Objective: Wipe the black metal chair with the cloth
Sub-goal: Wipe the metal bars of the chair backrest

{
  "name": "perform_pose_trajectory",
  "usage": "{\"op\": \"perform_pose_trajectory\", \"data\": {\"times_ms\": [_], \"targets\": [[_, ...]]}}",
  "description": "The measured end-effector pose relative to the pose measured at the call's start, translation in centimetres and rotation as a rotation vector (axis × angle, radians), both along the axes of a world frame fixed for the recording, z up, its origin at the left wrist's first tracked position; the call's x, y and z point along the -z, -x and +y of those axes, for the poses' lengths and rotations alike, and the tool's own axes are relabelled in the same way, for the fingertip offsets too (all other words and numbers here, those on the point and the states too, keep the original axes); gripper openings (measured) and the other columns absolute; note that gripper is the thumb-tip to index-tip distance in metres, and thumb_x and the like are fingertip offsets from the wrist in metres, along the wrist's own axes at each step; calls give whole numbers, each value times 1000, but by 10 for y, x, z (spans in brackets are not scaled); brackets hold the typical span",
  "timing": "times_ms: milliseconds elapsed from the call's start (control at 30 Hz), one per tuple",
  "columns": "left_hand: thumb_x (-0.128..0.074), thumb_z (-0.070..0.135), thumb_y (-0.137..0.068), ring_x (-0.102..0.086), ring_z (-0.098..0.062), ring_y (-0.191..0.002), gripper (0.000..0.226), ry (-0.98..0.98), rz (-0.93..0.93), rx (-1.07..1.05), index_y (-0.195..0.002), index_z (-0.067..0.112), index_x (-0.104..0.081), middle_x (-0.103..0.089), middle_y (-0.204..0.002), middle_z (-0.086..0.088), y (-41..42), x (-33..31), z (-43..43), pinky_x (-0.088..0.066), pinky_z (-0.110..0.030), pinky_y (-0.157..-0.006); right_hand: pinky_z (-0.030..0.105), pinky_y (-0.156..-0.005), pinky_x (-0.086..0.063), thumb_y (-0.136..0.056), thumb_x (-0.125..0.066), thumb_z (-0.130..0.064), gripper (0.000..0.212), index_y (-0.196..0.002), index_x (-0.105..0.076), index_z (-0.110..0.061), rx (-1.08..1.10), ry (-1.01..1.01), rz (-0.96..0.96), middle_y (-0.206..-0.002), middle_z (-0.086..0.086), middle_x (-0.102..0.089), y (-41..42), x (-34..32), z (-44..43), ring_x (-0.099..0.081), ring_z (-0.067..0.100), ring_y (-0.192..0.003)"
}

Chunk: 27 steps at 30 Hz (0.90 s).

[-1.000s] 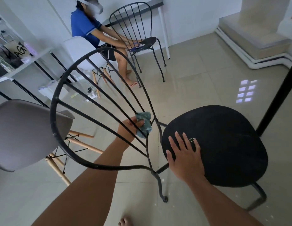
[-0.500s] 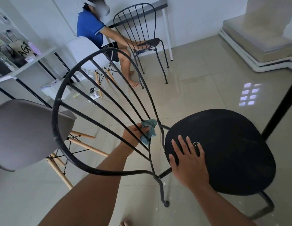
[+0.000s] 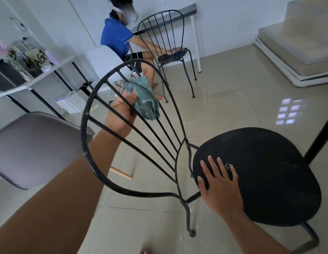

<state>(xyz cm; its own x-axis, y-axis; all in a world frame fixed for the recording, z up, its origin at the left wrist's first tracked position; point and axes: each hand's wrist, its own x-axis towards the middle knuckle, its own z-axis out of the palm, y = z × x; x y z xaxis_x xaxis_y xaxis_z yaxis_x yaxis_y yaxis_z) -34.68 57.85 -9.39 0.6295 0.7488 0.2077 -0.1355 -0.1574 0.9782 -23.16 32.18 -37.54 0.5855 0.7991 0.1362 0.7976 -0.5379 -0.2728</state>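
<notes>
The black metal chair [image 3: 177, 143] fills the middle of the view, tipped over so its fan-shaped backrest [image 3: 133, 136] reaches toward 10 o'clock and its round seat [image 3: 265, 173] sits at 4 o'clock. The right hand [image 3: 220, 186] lies flat and spread on the seat's near edge, fingers wide, gripping nothing; it looks to be steadying the frame, and that pressure is worth keeping so the chair does not swing under the wiping. The left hand [image 3: 122, 112], at about 11 o'clock behind the spokes, is closed around the green cloth [image 3: 144, 97], which sits against a thin spoke high on the backrest, near the curved top rail. To do this step well, I would fold the cloth around one spoke and draw it along the whole length, then take the next spoke in turn, finishing with the outer hoop and the crowded join where the spokes meet the seat.
</notes>
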Motion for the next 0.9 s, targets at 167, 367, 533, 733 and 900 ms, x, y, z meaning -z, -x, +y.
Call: {"op": "perform_pose_trajectory", "data": {"times_ms": [167, 367, 533, 733, 900], "targets": [[-40, 13, -118, -80, -23, -100, 34, 33, -106, -41, -139, -3, -61, -82, -110, -6, -7, -28, -1, -66, -37, -85, 60, -133, -13, -108, -17, -63, 69, -171, -25, -35, 7, 1, -3, -182, -1, -18, 1, -1, 0, -12, 25, -169], [-45, 13, -116, -81, -22, -96, 30, 71, -131, -94, -129, 1, -69, -81, -108, -7, -9, -16, 6, -67, -34, -83, 61, -133, -15, -108, -20, -62, 69, -170, -28, -35, 5, -2, 3, -181, -1, -21, 1, 0, 0, -14, 25, -168], [-52, 17, -112, -73, -47, -122, 31, 34, -70, -204, -130, 1, -72, -75, -128, -26, 7, 8, 33, -61, -58, -103, 61, -132, -17, -107, -21, -62, 69, -169, -32, -34, 4, 7, 9, -180, 0, -24, 0, 1, 1, -17, 26, -168], [-57, 18, -112, -76, -33, -120, 28, 123, -52, -269, -135, 6, -67, -72, -139, -19, 2, 25, 44, -65, -48, -100, 61, -133, -14, -108, -20, -63, 69, -170, -28, -35, 1, 17, 18, -181, -1, -20, -1, 2, 1, -13, 26, -169], [-57, 23, -112, -62, -49, -129, 51, -1, -17, -34, -154, -5, -51, -60, -140, -30, -28, 21, 43, -59, -58, -104, 60, -134, -10, -107, -15, -64, 71, -172, -20, -36, -8, 19, 29, -182, -2, -12, -1, 0, 1, -6, 25, -169]]}}
